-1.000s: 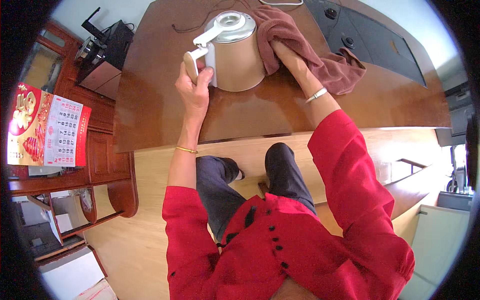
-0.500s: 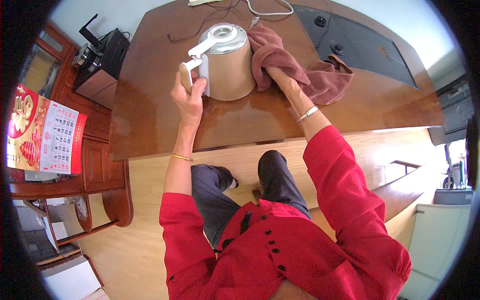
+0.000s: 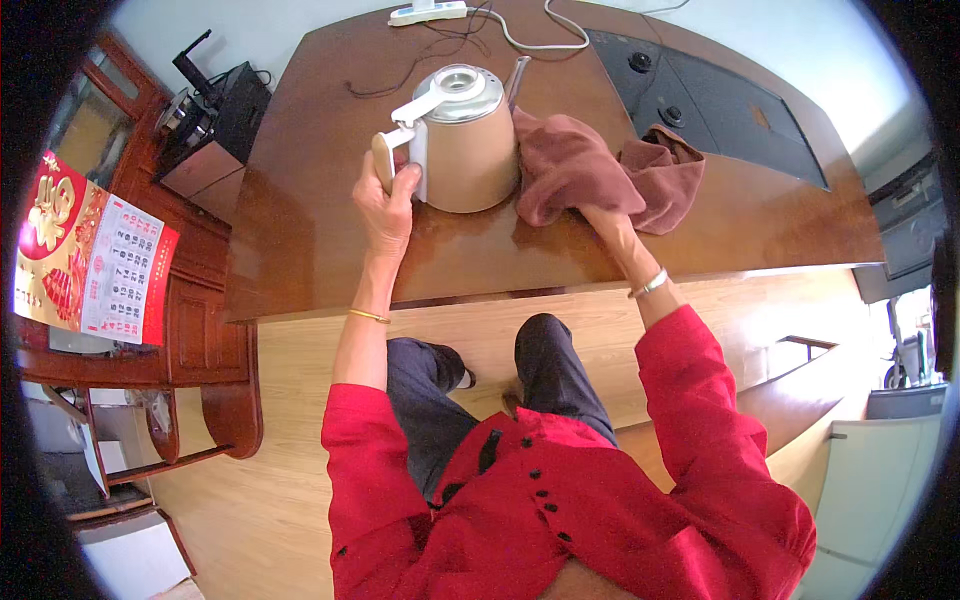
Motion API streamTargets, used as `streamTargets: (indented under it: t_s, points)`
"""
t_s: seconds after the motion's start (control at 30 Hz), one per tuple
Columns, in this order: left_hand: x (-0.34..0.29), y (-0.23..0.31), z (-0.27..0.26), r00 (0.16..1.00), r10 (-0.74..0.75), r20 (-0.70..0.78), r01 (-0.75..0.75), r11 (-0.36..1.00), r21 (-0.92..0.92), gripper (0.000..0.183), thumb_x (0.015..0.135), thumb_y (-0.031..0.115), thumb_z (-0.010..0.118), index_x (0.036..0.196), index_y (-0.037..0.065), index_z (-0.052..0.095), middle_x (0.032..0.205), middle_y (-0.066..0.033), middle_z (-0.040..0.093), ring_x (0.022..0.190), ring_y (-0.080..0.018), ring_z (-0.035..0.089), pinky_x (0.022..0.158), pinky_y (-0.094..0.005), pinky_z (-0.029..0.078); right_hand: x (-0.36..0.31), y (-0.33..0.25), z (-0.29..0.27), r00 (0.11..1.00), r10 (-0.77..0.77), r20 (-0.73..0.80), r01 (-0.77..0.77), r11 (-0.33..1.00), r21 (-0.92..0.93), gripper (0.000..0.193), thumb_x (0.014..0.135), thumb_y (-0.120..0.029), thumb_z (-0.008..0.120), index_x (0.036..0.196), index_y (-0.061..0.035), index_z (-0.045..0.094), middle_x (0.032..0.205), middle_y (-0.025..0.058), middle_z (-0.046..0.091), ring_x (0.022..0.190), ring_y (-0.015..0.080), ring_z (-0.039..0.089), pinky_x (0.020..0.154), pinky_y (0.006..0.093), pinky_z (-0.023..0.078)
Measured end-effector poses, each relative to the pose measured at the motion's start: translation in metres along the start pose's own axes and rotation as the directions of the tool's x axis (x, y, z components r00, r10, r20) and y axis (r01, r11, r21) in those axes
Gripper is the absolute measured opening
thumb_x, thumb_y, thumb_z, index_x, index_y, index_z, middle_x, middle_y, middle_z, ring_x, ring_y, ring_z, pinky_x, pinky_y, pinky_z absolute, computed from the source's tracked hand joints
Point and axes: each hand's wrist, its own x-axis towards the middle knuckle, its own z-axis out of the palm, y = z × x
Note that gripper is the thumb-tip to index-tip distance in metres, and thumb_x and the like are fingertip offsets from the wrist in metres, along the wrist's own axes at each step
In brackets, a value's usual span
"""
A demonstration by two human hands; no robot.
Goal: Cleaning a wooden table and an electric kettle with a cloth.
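- Gripping the handle (image 3: 382,160) with the left hand (image 3: 387,206), fingers wrapped around it.
- Holding the tan kettle (image 3: 470,165) by that handle, on the brown table (image 3: 310,190), at upper centre.
- Reaching with the right hand (image 3: 608,226) beneath the brown cloth (image 3: 570,168), right of the kettle; mostly covered, so cannot tell whether spread or clenched.
- At upper right, the dark two-knob panel (image 3: 735,125); near the top edge, the white power strip (image 3: 428,14).
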Motion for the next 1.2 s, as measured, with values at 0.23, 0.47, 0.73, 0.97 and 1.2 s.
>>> streamTargets:
  t_s: [0.23, 0.47, 0.73, 0.97, 1.2]
  points:
    - [0.001, 0.000, -0.003, 1.000, 0.011, 0.009, -0.011, 0.999, 0.047, 0.018, 0.078, 0.014, 0.065, 0.086, 0.001, 0.057, 0.068, -0.0042, 0.057, 0.061, -0.0115, 0.053, 0.058, -0.0280, 0.045, 0.010, 0.007, 0.024, 0.984, 0.157, 0.088, -0.152, 0.986, -0.061, 0.014, 0.085, -0.014, 0.064, 0.097, -0.0070, 0.066, 0.101, 0.0122, 0.065, 0.096, 0.0290, 0.060, 0.085, 0.0381, 0.049]
    - [0.001, 0.009, 0.006, 0.995, 0.097, -0.004, -0.095, 0.982, 0.162, 0.018, 0.080, 0.013, 0.065, 0.088, -0.001, 0.057, 0.070, -0.0083, 0.061, 0.064, -0.0145, 0.057, 0.059, -0.0299, 0.047, 0.008, 0.018, 0.077, 0.948, 0.313, 0.061, -0.293, 0.930, -0.220, 0.023, 0.089, -0.020, 0.060, 0.107, -0.0055, 0.062, 0.110, 0.0137, 0.061, 0.103, 0.0285, 0.057, 0.089, 0.0379, 0.047]
    - [0.000, -0.005, 0.005, 0.996, 0.082, -0.018, -0.079, 0.989, 0.124, 0.019, 0.079, 0.015, 0.065, 0.085, 0.000, 0.055, 0.066, -0.0041, 0.056, 0.060, -0.0114, 0.052, 0.057, -0.0287, 0.045, -0.026, 0.009, 0.090, 0.876, 0.483, -0.009, -0.440, 0.791, -0.424, 0.032, 0.094, -0.026, 0.055, 0.117, -0.0039, 0.057, 0.119, 0.0154, 0.058, 0.112, 0.0280, 0.053, 0.095, 0.0377, 0.044]
    - [-0.005, 0.005, 0.003, 0.997, 0.072, -0.029, -0.067, 0.988, 0.140, 0.018, 0.081, 0.015, 0.065, 0.086, 0.000, 0.055, 0.066, -0.0047, 0.056, 0.058, -0.0123, 0.053, 0.054, -0.0288, 0.045, -0.029, -0.019, 0.087, 0.832, 0.550, -0.074, -0.504, 0.694, -0.514, 0.040, 0.096, -0.031, 0.053, 0.125, -0.0049, 0.053, 0.127, 0.0155, 0.054, 0.120, 0.0282, 0.049, 0.100, 0.0376, 0.041]
    - [-0.008, 0.010, -0.006, 0.999, 0.016, -0.048, -0.004, 0.971, 0.238, 0.021, 0.081, 0.017, 0.066, 0.089, 0.001, 0.056, 0.073, -0.0074, 0.060, 0.066, -0.0157, 0.056, 0.061, -0.0315, 0.047, -0.011, -0.016, 0.088, 0.852, 0.508, -0.127, -0.504, 0.733, -0.456, 0.033, 0.096, -0.026, 0.053, 0.124, -0.0089, 0.056, 0.127, 0.0134, 0.053, 0.126, 0.0301, 0.043, 0.106, 0.0388, 0.035]
